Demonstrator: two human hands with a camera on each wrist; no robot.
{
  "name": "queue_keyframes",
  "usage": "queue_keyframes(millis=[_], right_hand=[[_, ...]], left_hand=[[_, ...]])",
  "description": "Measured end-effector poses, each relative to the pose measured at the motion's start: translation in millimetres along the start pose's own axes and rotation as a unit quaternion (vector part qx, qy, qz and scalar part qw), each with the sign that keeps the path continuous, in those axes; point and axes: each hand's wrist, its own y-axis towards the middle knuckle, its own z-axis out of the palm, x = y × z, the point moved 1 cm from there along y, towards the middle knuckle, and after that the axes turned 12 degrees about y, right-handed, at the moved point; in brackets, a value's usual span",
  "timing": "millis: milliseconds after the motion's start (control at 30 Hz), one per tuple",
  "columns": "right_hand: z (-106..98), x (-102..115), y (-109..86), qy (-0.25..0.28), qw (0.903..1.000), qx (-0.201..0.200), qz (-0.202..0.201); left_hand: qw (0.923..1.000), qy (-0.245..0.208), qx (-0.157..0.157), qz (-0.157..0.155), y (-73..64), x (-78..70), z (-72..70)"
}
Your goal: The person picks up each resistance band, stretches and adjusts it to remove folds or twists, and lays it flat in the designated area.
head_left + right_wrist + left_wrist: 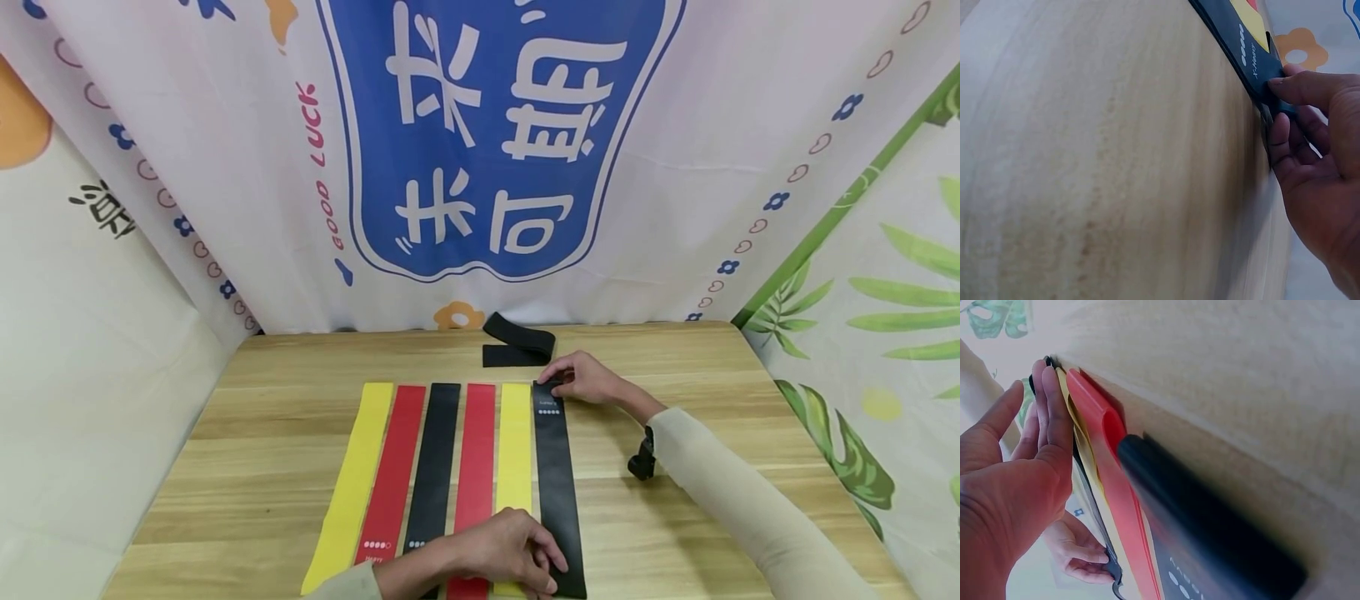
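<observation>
Flat loop resistance bands lie side by side on the wooden table. The rightmost is a black resistance band point(555, 475), marked "X-Heavy" in the right wrist view. At its far end my right hand point(587, 379) pinches it, thumb on top and fingers at the edge. My left hand point(502, 546) is at the band's near end, fingertips on or just over it; the left wrist view shows its fingers extended, thumb apart. To the left run a yellow band point(515, 450), a red band point(474, 450), another black band point(437, 458), another red band point(393, 467) and another yellow band point(352, 475).
A loosely folded black band point(517, 346) lies at the back of the wooden table point(660, 517), close to the printed curtain point(285, 250). Leaf-patterned cloth point(900, 333) hangs at the right. A small black device point(642, 460) is strapped on the right wrist.
</observation>
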Motion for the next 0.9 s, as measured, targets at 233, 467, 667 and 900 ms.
queue_keyframes(millis=[233,467,667,900], right_hand=[[-0.4,-0.7,-1.4,-0.006,1.0,-0.005,0.002],[-1.4,-2.0,-1.6,0.005,0.9999,-0.013,-0.006],[-4.4,-1.2,-1.7,0.009,0.9996,-0.027,-0.006],[-8.5,-0.2,-3.8,-0.004,0.9984,-0.055,-0.011]], left_hand=[[0.999,-0.038,0.013,-0.021,-2.8,-2.0,-0.6],[0.998,-0.047,0.024,-0.033,-3.3,-3.0,-4.2],[0.998,-0.049,0.02,-0.033,-5.4,-7.4,-13.0],[0.9996,0.019,-0.017,0.01,-4.8,-8.2,-28.5]])
